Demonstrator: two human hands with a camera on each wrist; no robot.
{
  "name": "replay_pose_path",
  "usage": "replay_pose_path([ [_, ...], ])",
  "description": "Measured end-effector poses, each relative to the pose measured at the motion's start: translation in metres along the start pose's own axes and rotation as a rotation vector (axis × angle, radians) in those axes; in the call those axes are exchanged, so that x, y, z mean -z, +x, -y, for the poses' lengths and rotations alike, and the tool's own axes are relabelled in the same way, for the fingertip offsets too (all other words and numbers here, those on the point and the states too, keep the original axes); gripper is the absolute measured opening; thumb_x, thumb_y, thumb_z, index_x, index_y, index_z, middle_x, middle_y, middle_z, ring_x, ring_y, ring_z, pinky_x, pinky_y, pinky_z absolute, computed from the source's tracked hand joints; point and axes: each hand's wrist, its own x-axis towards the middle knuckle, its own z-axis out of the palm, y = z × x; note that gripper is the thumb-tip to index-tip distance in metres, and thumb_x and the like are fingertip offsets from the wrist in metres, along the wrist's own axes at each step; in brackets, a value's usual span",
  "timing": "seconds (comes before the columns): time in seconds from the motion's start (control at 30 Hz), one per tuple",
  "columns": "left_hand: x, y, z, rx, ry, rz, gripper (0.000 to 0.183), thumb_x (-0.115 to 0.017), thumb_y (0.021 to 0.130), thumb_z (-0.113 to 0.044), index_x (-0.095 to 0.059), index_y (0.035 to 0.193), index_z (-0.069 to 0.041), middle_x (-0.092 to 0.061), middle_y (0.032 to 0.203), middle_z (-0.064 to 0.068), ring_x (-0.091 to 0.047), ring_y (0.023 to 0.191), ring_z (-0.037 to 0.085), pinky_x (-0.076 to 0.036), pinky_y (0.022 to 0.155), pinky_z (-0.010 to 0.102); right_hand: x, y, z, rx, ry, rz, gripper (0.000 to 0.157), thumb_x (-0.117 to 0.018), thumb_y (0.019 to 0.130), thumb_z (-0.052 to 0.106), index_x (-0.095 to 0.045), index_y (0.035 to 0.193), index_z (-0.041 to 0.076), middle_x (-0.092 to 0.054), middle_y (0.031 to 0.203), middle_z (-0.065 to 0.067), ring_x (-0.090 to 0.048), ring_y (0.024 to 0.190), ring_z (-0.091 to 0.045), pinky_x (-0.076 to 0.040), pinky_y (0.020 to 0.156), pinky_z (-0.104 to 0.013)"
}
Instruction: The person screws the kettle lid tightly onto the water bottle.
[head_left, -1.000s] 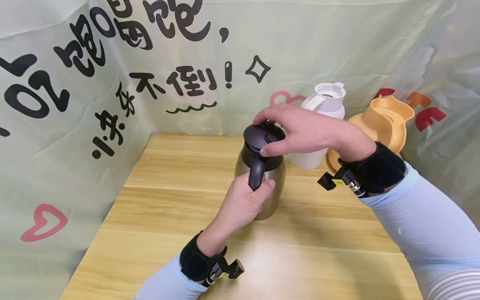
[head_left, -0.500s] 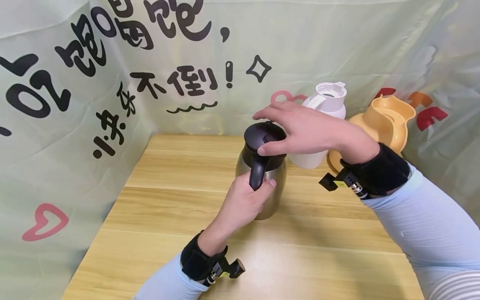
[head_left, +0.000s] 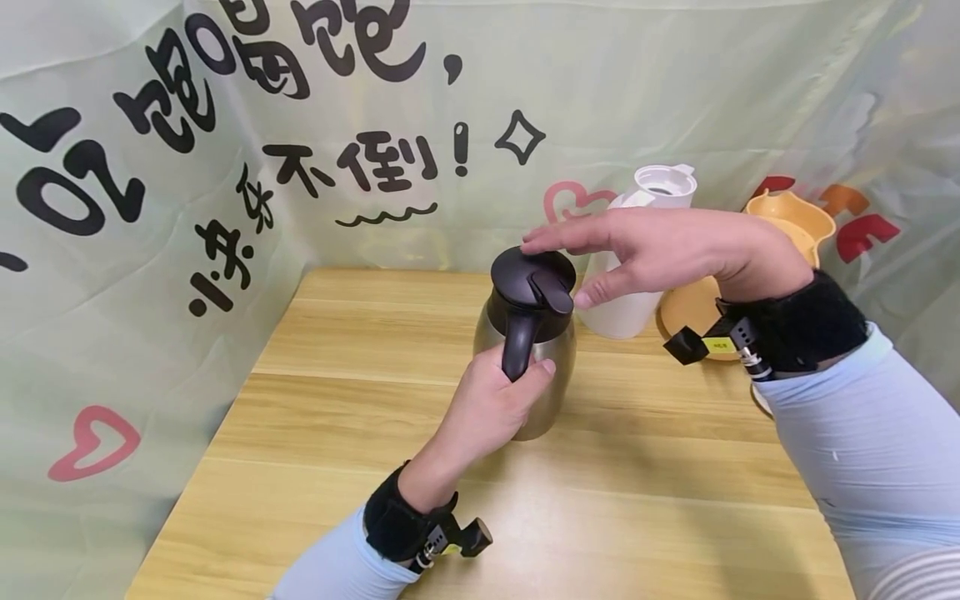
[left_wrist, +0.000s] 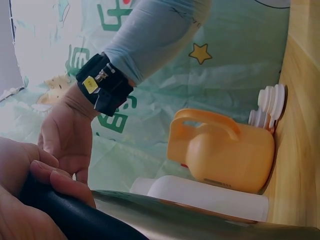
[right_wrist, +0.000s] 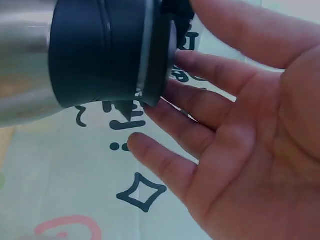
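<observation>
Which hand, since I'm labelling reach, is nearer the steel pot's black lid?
Right. The right hand is at the black lid's rim, contact unclear; the left hand grips the handle, below the lid.

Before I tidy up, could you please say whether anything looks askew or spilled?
On the steel jug, the lever points right of the handle, out of line, so the lid seems mis-turned. No spill shows.

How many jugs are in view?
3: the steel jug held by the left hand, the white jug behind it to the right, and, farthest right in the head view, the orange jug, partly hidden. Others may be hidden.
</observation>
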Motion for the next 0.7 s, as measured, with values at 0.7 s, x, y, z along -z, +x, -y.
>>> replay_pose_path([
  [0.7, 0.001, 0.000, 0.001, 0.005, -0.041, 0.028, 0.030, -0.060, 0.092, -0.029, -0.051, 0.068, -0.012, -0.041, 0.053, 0.003, -0.039, 0.044, 0.017, -0.029, 0.042, 0.028, -0.008, 0.024, 0.008, 0.061, -0.086, 0.024, 0.081, -0.075, 0.077, 0.016, -0.035, 0.148, 0.019, -0.039, 0.150, -0.001, -0.045, 0.125, -0.009, -0.039, 0.105, -0.037],
])
